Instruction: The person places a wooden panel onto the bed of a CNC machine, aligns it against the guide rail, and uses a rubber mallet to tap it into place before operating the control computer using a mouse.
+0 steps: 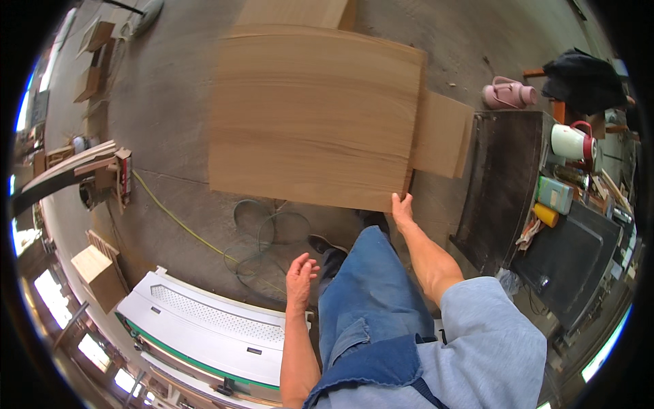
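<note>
The board (313, 116), longer crosswise, is pinched ahead at its near-right corner by the right hand (402, 207); the left hand (300, 278) is held apart, empty, half-curled.

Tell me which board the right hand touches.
The largest board: the right hand holds its near right corner. The right board and far board are untouched.
</note>
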### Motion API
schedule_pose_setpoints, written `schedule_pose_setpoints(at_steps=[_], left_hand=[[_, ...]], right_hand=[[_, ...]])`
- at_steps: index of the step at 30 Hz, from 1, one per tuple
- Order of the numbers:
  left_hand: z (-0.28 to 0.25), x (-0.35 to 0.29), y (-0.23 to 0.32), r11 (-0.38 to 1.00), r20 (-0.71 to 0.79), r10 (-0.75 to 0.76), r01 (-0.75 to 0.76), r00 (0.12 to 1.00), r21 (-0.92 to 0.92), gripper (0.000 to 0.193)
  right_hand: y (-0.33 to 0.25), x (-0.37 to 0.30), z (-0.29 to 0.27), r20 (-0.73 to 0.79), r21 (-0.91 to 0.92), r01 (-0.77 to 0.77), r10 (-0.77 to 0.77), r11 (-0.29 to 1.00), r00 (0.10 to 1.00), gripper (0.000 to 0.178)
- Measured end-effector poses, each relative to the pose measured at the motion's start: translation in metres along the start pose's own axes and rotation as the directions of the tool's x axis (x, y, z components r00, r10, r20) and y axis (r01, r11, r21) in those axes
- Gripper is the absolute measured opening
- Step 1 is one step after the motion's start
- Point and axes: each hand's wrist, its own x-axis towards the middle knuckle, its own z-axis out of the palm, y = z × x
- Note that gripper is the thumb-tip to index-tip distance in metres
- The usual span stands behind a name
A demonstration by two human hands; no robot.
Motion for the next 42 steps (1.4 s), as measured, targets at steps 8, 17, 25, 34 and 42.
schedule_pose_setpoints(at_steps=[8, 17, 25, 34, 42], left_hand=[[-0.122, -0.092, -0.068, 0.98, -0.332, -0.159, 0.107, 0.93, -0.169, 0.035], [-0.225, -0.239, -0.273, 0.8, -0.451, -0.466, 0.144, 0.761, -0.583, 0.028], [-0.287, -0.211, -0.287, 0.715, -0.292, -0.614, 0.36, 0.733, -0.599, 0.023], [-0.361, -0.132, -0.028, 0.849, -0.497, -0.101, -0.186, 0.862, -0.495, 0.034], [-0.416, -0.136, 0.012, 0.87, -0.604, -0.233, -0.114, 0.762, -0.479, 0.036]], right_hand=[[-0.005, -0.041, -0.012, -0.1, -0.514, 0.025, -0.089, 0.858, 0.991, 0.059], [0.096, -0.18, -0.003, 0.527, -0.543, 0.057, 0.287, 0.838, 0.8, 0.073], [0.02, -0.298, 0.003, 0.911, -0.036, -0.355, 0.176, 0.934, 0.372, 0.079], [-0.075, -0.321, 0.133, 0.959, 0.019, -0.559, 0.143, 0.829, 0.243, 0.081], [-0.087, -0.296, 0.188, 0.954, 0.011, -0.673, 0.194, 0.74, 0.229, 0.081]])
